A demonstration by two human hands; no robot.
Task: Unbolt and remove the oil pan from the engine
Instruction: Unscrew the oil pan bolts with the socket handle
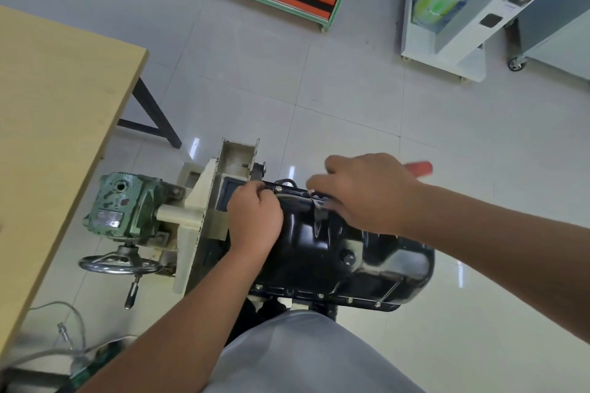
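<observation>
Grey-trousered lap sits nearest; beyond it, black oil pan remains bolted to the engine on its stand. Left hand pinches at the far rim; right hand grips a red-handled tool. Unbolting seems underway; near-rim bolts probably follow.
</observation>
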